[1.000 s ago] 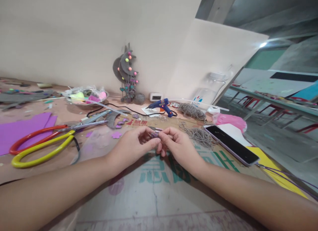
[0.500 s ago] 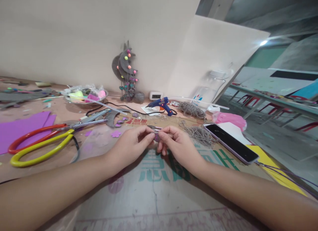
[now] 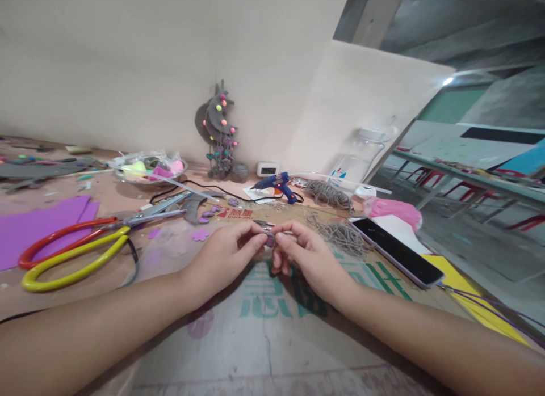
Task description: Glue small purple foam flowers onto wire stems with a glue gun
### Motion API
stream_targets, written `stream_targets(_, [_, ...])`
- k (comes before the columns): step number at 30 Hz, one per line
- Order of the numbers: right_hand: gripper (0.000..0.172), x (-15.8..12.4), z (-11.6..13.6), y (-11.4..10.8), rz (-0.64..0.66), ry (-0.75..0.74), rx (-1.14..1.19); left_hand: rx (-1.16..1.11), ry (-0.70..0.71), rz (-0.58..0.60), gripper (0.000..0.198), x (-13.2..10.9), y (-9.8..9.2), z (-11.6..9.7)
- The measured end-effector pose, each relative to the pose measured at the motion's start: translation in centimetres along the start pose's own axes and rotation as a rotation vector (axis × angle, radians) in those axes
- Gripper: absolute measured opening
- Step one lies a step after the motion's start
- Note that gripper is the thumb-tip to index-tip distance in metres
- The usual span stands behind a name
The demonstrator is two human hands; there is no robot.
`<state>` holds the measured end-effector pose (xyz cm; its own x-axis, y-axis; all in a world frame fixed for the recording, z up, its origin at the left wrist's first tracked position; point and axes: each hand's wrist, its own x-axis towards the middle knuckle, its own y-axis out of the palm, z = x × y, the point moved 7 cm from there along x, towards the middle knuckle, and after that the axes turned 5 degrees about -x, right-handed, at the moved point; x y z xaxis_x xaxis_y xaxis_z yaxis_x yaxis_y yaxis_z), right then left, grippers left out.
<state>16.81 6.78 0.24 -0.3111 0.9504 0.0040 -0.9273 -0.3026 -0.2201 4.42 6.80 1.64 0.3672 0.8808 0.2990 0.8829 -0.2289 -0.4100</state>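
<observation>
My left hand (image 3: 229, 249) and my right hand (image 3: 305, 257) meet in the middle, thumbs and forefingers pinched. Between the fingertips is a small purple and grey piece (image 3: 269, 241), which both hands hold; its exact shape is too small to make out. Just behind the fingers a thin dark metal tool (image 3: 263, 223) shows, partly hidden by my right hand. A purple flower cutout (image 3: 200, 235) lies to the left of my left hand. Loose grey cord (image 3: 344, 237) lies in a heap to the right of my right hand.
Scissors with red and yellow handles (image 3: 76, 265) and purple sheets (image 3: 42, 231) lie left. At the back stand a bowl of pompoms (image 3: 149, 169), a moon-shaped hanging ornament (image 3: 217, 129), a blue glue gun (image 3: 275, 183) and a plastic jug (image 3: 360, 152). A phone (image 3: 395, 251) lies right.
The view has tilted slightly, so the background sits a little lower. Both hands keep their pinch on the small piece, with the fingertips shifted only slightly.
</observation>
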Motion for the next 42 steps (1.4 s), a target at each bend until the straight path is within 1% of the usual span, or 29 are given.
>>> stream_targets(4, [0.022,0.2,-0.2,-0.1,-0.01,0.018,0.038,0.0,-0.012,0.005,0.021,0.0,0.1,0.1])
stream_targets(9, [0.018,0.1,-0.2,0.0,-0.031,0.034,-0.005,0.03,0.004,0.01,0.021,-0.1,0.1,-0.2])
stream_targets(19, [0.018,0.1,0.2,0.1,-0.039,0.007,-0.083,-0.003,0.001,0.038,0.019,0.0,0.3,0.0])
stream_targets(22, [0.02,0.1,0.5,-0.1,-0.036,-0.038,-0.095,-0.006,0.02,0.038,0.019,0.0,0.3,-0.2])
stream_targets(25, [0.025,0.1,0.9,-1.1,-0.118,-0.116,-0.187,0.024,0.028,0.021,0.018,0.0,0.2,-0.4])
stream_targets(28, [0.022,0.1,1.2,-1.8,-0.182,-0.183,-0.324,0.047,0.034,0.029,0.018,-0.1,0.2,-0.7])
stream_targets(32, [0.019,0.0,1.4,-1.7,-0.179,-0.222,-0.471,0.055,0.021,0.047,0.018,-0.2,0.3,-0.5])
stream_targets(35, [0.018,-0.1,1.6,-1.4,-0.176,-0.23,-0.533,0.051,0.005,0.057,0.017,-0.2,0.5,-0.2])
stream_targets(38, [0.018,-0.1,1.7,-1.4,-0.169,-0.231,-0.517,0.03,-0.006,0.069,0.017,-0.2,0.6,-0.1])
stream_targets(42, [0.019,0.0,1.2,-1.4,-0.137,-0.188,-0.448,0.011,-0.01,0.079,0.017,-0.2,0.6,-0.1])
